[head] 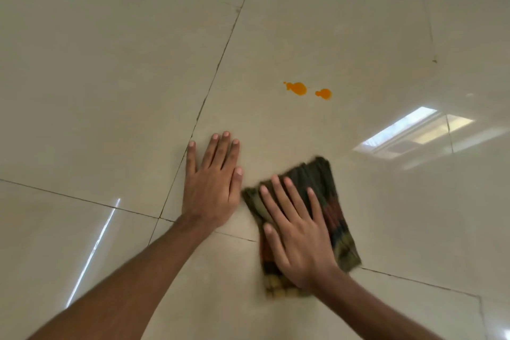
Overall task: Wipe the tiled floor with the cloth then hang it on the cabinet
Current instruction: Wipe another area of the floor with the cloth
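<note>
Glossy beige tiled floor (110, 63): right hand (300, 240) flat, ungrasping, presses the dark striped cloth (328, 201); left hand (212, 188) braces, released. Wiping step; next, push toward the orange spill drops (298, 88).

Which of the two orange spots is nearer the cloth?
The right-hand orange spot, the smaller one. It lies almost straight ahead of the cloth; the larger spot sits further left.

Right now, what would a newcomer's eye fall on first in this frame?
The orange spill, two bright blobs on the pale tiled floor, lies beyond both hands and unwiped. Nearer the camera, the right hand presses flat on a dark striped cloth, while the left hand rests open on bare tile beside it.
</note>
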